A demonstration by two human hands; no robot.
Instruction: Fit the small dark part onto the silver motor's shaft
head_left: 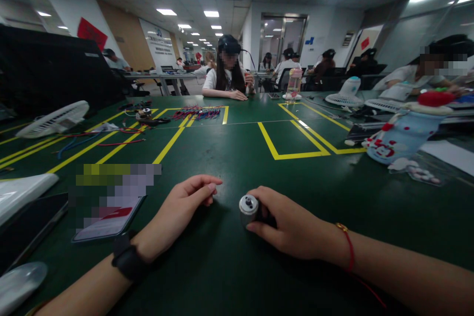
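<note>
My right hand (283,222) has its thumb and fingers wrapped round a small silver motor (248,211). The motor is a short metal cylinder standing on the green table, with a stubby shaft and dark holes on its top face; its far side is hidden by my fingers. To the left, my left hand (192,196) hovers at or just above the table, with nothing visible in it. Its index finger points toward the right, the thumb lies near the loosely curled other fingers. A gap separates this hand from the motor.
A phone (111,217) lies left of my left wrist, near a computer mouse (22,284). Bundled wires (198,113) and loose red and blue leads (122,143) lie farther off. Right stands a blue cup (405,133). Across the table sits a person (229,74).
</note>
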